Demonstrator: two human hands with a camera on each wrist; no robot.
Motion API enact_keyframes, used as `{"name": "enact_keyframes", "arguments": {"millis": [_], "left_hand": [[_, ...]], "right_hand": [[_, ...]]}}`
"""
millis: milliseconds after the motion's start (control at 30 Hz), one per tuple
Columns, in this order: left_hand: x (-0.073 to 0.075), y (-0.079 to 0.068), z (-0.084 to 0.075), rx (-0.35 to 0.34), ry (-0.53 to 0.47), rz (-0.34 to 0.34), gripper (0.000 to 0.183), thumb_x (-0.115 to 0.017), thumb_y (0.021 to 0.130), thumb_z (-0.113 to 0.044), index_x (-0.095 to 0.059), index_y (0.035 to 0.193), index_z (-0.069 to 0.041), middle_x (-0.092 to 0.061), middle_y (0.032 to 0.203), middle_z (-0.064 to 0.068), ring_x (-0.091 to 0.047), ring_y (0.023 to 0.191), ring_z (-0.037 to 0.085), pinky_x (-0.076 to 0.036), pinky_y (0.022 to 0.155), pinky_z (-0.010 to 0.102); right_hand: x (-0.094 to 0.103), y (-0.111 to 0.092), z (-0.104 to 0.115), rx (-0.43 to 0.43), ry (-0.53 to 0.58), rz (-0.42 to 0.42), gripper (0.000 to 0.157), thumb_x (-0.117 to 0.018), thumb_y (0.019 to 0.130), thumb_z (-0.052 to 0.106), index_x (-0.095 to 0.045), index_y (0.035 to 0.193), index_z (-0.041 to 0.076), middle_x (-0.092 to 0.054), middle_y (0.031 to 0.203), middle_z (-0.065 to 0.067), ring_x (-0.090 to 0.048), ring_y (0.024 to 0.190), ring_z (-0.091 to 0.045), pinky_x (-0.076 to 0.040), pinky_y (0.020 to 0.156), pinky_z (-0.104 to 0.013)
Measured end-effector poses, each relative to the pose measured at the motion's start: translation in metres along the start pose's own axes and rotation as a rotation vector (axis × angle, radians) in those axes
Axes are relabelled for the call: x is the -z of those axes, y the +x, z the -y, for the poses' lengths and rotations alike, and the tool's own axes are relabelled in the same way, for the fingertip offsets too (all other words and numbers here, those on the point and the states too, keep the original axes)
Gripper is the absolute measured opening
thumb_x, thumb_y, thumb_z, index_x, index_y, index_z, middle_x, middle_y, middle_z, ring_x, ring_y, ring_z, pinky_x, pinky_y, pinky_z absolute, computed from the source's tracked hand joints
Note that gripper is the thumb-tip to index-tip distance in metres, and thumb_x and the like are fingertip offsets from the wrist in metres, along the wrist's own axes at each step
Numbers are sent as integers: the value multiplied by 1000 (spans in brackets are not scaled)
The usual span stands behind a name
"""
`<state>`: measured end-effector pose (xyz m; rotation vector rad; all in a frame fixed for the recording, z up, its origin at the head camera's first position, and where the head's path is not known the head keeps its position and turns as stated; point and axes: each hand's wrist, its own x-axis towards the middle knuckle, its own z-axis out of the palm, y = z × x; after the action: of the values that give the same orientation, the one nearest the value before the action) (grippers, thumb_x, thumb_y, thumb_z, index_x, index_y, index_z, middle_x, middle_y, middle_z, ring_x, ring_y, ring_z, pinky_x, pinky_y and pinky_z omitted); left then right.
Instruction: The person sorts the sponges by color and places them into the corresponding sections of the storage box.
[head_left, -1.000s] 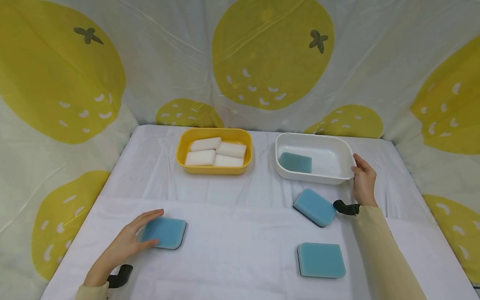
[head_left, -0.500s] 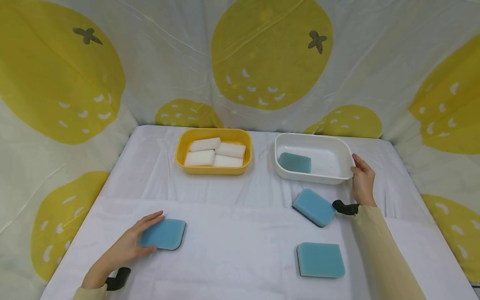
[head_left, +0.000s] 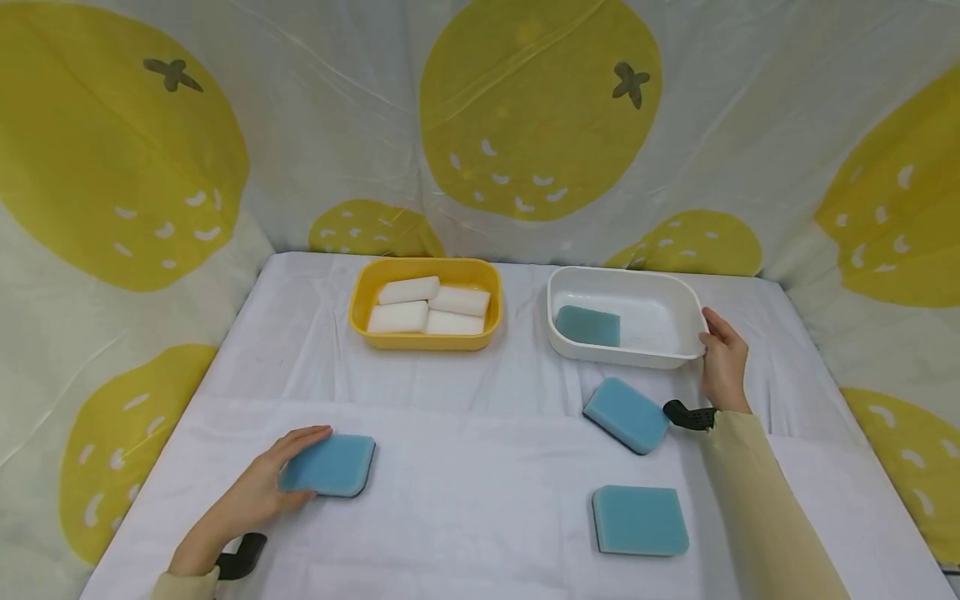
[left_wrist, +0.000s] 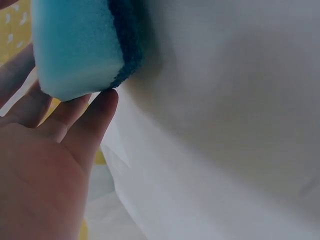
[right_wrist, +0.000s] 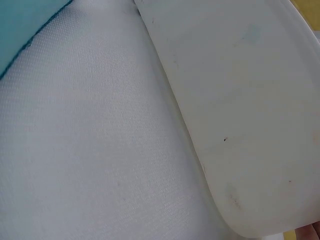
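Note:
At the left of the table, my left hand [head_left: 258, 490] holds a blue sponge [head_left: 333, 465], thumb on the near edge and fingers along the far edge. In the left wrist view the sponge [left_wrist: 77, 47] shows its pale foam side and dark blue scouring layer, fingertips against its end. My right hand [head_left: 726, 367] grips the right end of a white plastic basin [head_left: 622, 355], thumb and fingers at the rim. A blue-green sponge [head_left: 588, 326] lies inside the basin's left half. The right wrist view shows the basin's outer wall [right_wrist: 235, 100], with only a bit of finger at the corner.
A yellow basin [head_left: 427, 342] with several white sponge blocks [head_left: 397, 317] stands at back left. Two more blue sponges, one angled [head_left: 628, 415] below the white basin and one nearer [head_left: 641, 520], lie on the white cloth [head_left: 472, 517]. A lemon-print curtain [head_left: 360, 125] encloses the table.
The left thumb and fingers have closed in on the sponge, which has shifted slightly right and away from me. The right hand and white basin stay in place.

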<state>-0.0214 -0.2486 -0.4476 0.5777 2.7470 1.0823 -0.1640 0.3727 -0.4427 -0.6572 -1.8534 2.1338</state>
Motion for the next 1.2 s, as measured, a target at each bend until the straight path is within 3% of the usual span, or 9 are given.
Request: {"name": "enact_keyframes", "arguments": {"millis": [233,367,500,800,1200], "left_hand": [[4,14,-12,-24,30,-2,80,-82,71,-4,-47,141,-12,-44,142,4,-40,125,22,-32,97,15],[5,25,-21,-31,10,14,79,-81,72,-4,-46,142,-13,-43,143,6,-40,127,28,-41,98,41],[5,39,-30,-68,-24,19,76,-80,75,-5,-46,142,-13,-43,143,8,-39,128,33,-40,95,58],[4,73,-52,-202,-56,29,73,-78,76,-5,-46,142,-11,-42,144,6,-40,128,29,-41,96,55],[-1,118,-84,-265,-84,51,69,-76,80,-9,-46,142,-12,-41,145,9,-39,128,33,-41,98,55]], "right_hand": [[0,1,-1,8,8,1,51,-30,98,-4,-31,148,2,-27,154,-5,-27,138,-12,-25,108,-20],[0,0,-1,16,19,8,51,-30,98,-4,-30,148,1,-27,155,-6,-27,138,-12,-25,108,-21],[0,0,-1,20,16,8,51,-30,98,-4,-30,148,0,-27,155,-7,-27,138,-13,-25,108,-21],[1,-1,-2,20,8,22,51,-30,99,-3,-29,149,1,-26,155,-5,-25,139,-12,-24,108,-21],[2,2,-5,23,20,21,51,-31,98,-3,-29,149,2,-25,155,-5,-25,139,-12,-24,108,-21]]}}
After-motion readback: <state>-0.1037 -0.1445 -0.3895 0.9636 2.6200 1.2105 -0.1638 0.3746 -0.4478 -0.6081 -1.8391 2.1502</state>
